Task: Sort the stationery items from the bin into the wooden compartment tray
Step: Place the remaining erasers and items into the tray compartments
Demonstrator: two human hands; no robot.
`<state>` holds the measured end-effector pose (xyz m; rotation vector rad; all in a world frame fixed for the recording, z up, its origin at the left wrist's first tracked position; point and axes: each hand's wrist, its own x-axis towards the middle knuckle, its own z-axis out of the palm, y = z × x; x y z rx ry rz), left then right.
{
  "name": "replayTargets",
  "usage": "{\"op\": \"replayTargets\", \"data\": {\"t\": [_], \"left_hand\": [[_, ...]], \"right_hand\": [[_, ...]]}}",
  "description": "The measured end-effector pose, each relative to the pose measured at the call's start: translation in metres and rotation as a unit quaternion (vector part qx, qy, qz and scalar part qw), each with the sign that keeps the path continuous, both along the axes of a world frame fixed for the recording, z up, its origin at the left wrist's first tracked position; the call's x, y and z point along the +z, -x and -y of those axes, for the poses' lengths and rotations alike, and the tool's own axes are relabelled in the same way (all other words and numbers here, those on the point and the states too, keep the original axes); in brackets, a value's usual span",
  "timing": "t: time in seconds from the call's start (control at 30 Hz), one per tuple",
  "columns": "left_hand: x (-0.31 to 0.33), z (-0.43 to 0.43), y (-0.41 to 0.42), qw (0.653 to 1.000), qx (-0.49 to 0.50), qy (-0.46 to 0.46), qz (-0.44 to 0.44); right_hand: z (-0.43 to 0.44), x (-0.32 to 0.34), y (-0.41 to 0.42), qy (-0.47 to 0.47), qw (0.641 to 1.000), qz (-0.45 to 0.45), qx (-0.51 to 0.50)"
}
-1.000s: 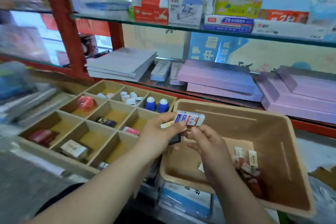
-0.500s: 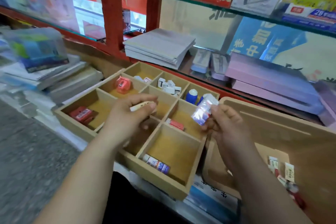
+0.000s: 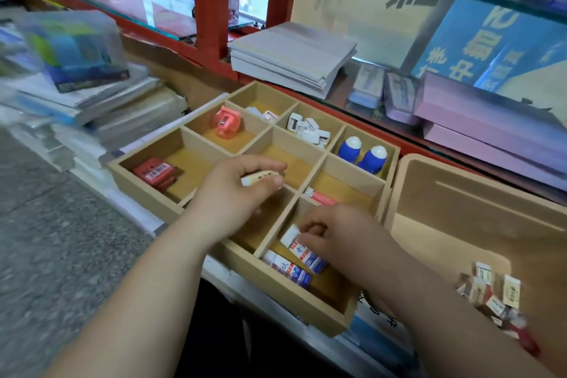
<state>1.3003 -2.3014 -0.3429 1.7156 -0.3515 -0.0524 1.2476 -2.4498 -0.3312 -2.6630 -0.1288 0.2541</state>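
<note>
my right hand (image 3: 340, 239) is down in the tray's (image 3: 294, 298) nearest cell, fingers pinched on an eraser (image 3: 303, 252) lying just beside another eraser (image 3: 287, 268). farther in, my left hand (image 3: 236, 190) hovers over the middle cells, curled around a small cream item (image 3: 260, 178).

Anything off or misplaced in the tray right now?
Nothing stands out. The wooden tray keeps like with like: the right hand sets an eraser beside a matching eraser. The left hand holds a cream item.
</note>
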Motion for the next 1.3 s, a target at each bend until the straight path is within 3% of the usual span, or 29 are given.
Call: {"op": "replayTargets", "data": {"t": [0.13,0.37,0.47,0.57,0.7,0.97,1.17,1.3], "left_hand": [[-0.002,0.001,0.0,1.0,0.002,-0.005,0.003],[-0.001,0.001,0.002,0.999,0.02,0.027,-0.015],[0.003,0.001,0.005,0.991,0.026,0.109,-0.066],[0.006,0.001,0.01,0.986,0.024,0.135,-0.094],[0.007,0.008,0.014,0.989,0.011,0.117,-0.089],[0.006,0.012,0.015,0.991,0.007,0.102,-0.088],[0.005,0.008,0.011,0.986,0.024,0.14,-0.092],[0.004,0.007,0.008,0.983,0.037,0.148,-0.099]], "right_hand": [[-0.004,-0.01,-0.003,-0.025,1.0,0.001,0.008],[-0.007,-0.018,0.005,0.031,0.995,0.078,0.056],[-0.005,-0.012,0.008,-0.055,0.989,0.133,-0.007],[-0.006,0.001,0.005,-0.211,0.959,0.158,-0.107],[-0.014,0.013,-0.007,-0.307,0.943,0.102,-0.08],[-0.01,0.024,-0.013,-0.254,0.965,0.071,0.004],[0.016,0.019,0.001,-0.276,0.948,0.107,-0.118],[0.026,0.007,0.015,-0.247,0.954,0.082,-0.151]]}}
